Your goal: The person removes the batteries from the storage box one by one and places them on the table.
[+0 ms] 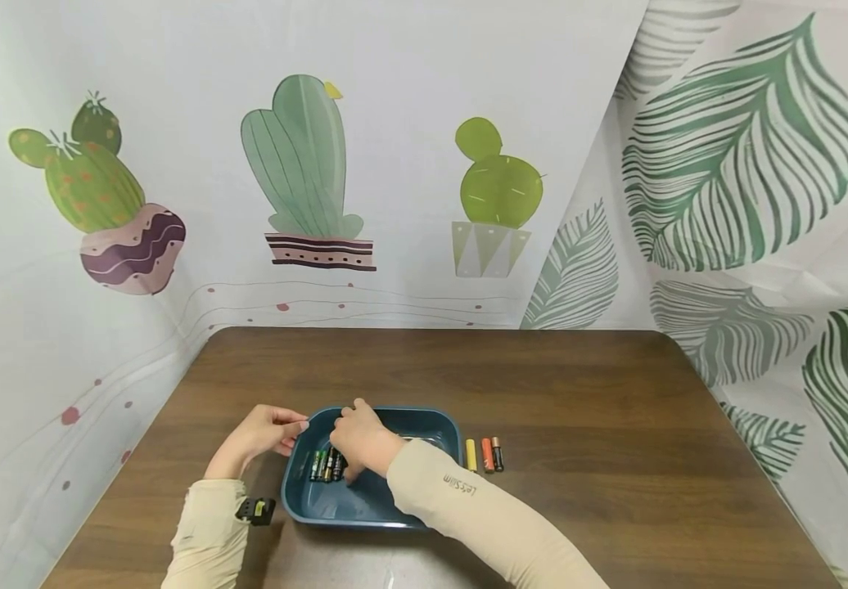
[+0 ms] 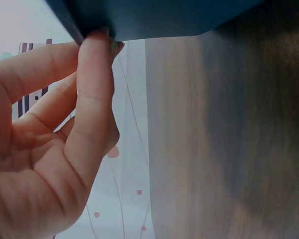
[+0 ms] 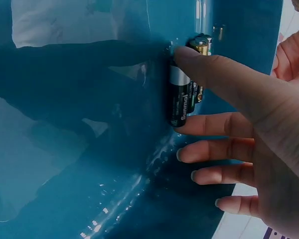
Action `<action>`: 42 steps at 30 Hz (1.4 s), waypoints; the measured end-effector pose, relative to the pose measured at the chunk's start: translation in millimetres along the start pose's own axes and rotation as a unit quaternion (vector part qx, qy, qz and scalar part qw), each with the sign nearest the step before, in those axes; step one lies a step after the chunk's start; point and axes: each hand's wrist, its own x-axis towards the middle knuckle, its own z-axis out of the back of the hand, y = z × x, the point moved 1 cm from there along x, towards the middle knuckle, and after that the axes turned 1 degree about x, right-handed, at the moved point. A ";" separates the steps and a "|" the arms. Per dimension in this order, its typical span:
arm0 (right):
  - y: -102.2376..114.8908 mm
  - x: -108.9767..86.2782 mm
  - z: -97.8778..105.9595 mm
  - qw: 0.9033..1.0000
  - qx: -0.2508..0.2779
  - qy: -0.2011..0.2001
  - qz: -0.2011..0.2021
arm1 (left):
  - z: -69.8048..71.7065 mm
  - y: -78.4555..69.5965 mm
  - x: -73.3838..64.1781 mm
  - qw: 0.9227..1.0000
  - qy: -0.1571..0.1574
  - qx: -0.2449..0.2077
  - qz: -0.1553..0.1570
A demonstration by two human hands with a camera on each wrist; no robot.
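Observation:
A blue rectangular tray [image 1: 354, 522] stands on the table. My left hand [image 1: 265, 432] pinches its rim at the far left corner with thumb and fingertips, seen close in the left wrist view. My right hand [image 1: 365, 438] reaches down inside the tray. In the right wrist view its thumb and index finger pinch a black battery with a silver band [image 3: 178, 99] by its two ends. That battery lies at the near end of a row of batteries [image 1: 319, 465] along the tray's left side. The right hand and forearm partly hide the row and the tray's right part.
Right of the tray, a yellow battery [image 1: 471, 455], an orange battery [image 1: 487, 455] and a black battery with a copper end [image 1: 498, 454] lie side by side on the brown wooden table [image 1: 615, 458]. A cactus-and-leaf printed curtain [image 1: 409, 164] hangs behind.

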 end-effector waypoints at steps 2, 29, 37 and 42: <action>0.2 1.0 -1.2 1.000 -0.006 0.001 -0.001 | 0.5 -0.4 -0.1 1.000 0.003 0.002 -0.004; -17.7 -21.6 8.4 0.998 0.038 -0.055 0.008 | -1.4 0.8 -1.3 1.000 -0.010 -0.007 0.003; -40.5 -32.1 6.5 0.995 0.073 -0.070 -0.007 | -2.4 2.3 -0.7 1.000 -0.010 -0.013 0.000; -58.4 -45.8 8.3 0.990 0.113 -0.082 -0.018 | -2.8 2.0 0.1 1.000 -0.016 -0.005 -0.001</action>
